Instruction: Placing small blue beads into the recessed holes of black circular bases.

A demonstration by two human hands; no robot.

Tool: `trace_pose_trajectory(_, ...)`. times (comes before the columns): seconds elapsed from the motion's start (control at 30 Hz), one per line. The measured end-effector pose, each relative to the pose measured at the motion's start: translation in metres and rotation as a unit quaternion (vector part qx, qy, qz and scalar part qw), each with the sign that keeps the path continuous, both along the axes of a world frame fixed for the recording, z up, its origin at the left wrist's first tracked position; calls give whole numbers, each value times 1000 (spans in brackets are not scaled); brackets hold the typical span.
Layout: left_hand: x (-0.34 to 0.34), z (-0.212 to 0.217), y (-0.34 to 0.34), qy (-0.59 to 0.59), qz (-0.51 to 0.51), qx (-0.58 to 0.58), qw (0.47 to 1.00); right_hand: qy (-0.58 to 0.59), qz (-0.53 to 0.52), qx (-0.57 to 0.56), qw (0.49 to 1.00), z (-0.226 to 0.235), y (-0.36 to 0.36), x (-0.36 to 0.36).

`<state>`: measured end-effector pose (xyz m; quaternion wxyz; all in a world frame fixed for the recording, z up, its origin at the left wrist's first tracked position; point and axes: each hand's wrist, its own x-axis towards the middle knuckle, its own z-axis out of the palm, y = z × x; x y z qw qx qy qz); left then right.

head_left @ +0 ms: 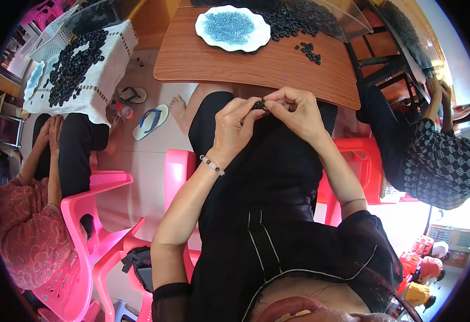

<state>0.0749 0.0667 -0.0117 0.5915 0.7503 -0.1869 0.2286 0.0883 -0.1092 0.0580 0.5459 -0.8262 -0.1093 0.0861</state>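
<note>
My left hand (234, 126) and my right hand (295, 111) meet over my lap, just below the near edge of a wooden table (256, 67). Together they pinch a small black ring-shaped part (259, 104) between their fingertips. A beaded bracelet sits on my left wrist. On the table stands a white wavy-rimmed dish (234, 40) filled with small blue beads. Beside it lies a pile of black rings (291, 24), and a few loose rings (311, 52) lie nearer to me.
A person in pink sits at the left on a pink plastic chair (93, 214), by a cloth-covered table with several black rings (74, 64). Another person in a checked top (439, 161) sits at the right. Sandals (150, 121) lie on the floor.
</note>
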Motion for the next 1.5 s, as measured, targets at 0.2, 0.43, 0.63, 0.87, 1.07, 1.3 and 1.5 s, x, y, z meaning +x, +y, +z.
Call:
trace_pose_trajectory(0.2, 0, -4, 0, -6, -10, 1, 1000, -18, -17, -9, 1000, 2, 4, -2)
trace_pose_trajectory(0.43, -2, -8, 0, -9, -18, 16, 1000, -96, -12, -100, 990, -1, 6, -5)
trace_pose_trajectory(0.63, -1, -16, 0, -23, -19, 8, 1000, -123, -11, -113, 986, -10, 9, -9)
trace_pose_trajectory(0.87, -4, -14, -1, -31, -33, -10, 999, -179, 29, -122, 976, -9, 5, -12)
trace_pose_trajectory(1.07, -7, -19, -5, -38, -49, -30, 998, -221, 55, -132, 965, -9, 3, -17)
trace_pose_trajectory(1.3, -12, -15, -1, -25, -75, -20, 997, -226, 60, -131, 964, -8, -2, -18)
trace_pose_trajectory(1.5, -11, -17, 1, -18, -116, -25, 993, -49, 93, -62, 993, -3, -14, -14)
